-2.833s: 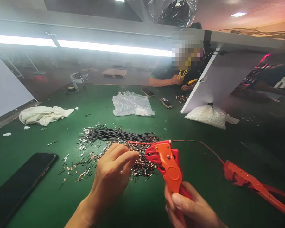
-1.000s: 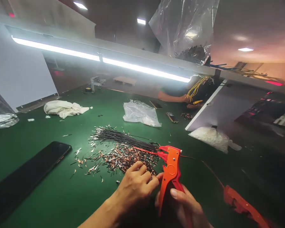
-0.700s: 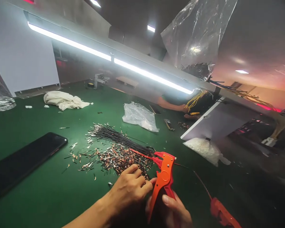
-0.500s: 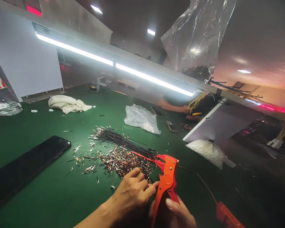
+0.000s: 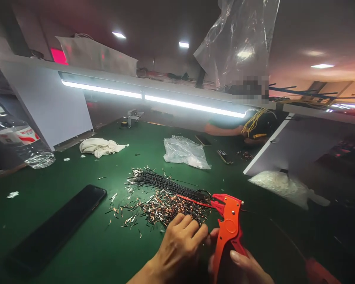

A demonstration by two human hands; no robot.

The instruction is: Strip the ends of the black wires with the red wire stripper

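An orange-red wire stripper (image 5: 230, 225) stands upright in my right hand (image 5: 250, 265), with the fingers wrapped round its handles. Just left of it, my left hand (image 5: 182, 242) is closed with its fingers curled down near the tool. What its fingertips grip, if anything, is hidden. Beyond my left hand lies a pile of cut wire ends (image 5: 168, 207), copper, silver and black. Behind that pile, a bundle of thin black wires (image 5: 162, 182) with silvery terminals at its far-left end stretches toward the stripper's head.
On the green table (image 5: 68, 173) are a black phone (image 5: 59, 228), a white cloth (image 5: 102, 147) and a clear plastic bag (image 5: 185, 152). A water bottle (image 5: 20, 136) stands far left, a filled bag (image 5: 284, 185) lies right. Across the bench a person's arm (image 5: 221, 129) shows.
The camera view has turned and levelled, so the bench and both hands appear farther right. My right hand keeps its grip on the stripper, and my left hand stays curled beside it.
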